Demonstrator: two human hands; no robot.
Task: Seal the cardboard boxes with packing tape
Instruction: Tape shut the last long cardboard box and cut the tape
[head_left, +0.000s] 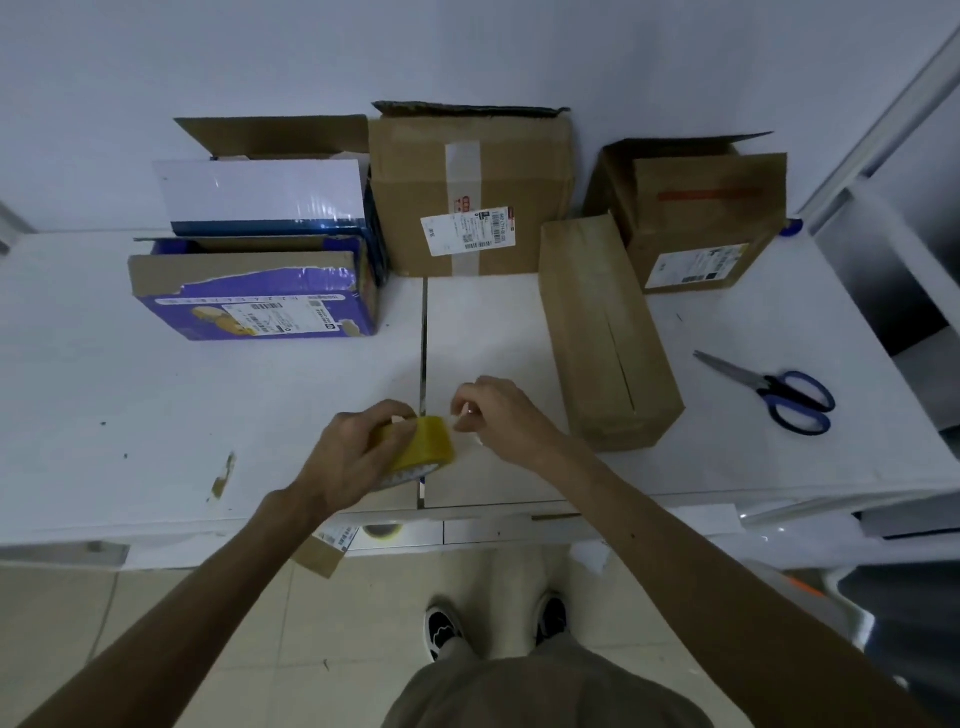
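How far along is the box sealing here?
Done: nothing looks freshly taped. In hand: the left hand grips the tape roll while the right hand picks at its end. Left: the long box, seam bare, and the open ones behind, like the purple box.

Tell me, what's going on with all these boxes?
A person stands at a white table, getting tape ready. The left hand grips a yellow tape roll, and the right hand pinches at its edge, seemingly pulling the end loose. A long box lies close by on the right, and its seam looks untaped. More boxes wait at the back, some with flaps open. Scissors lie untouched at the right.
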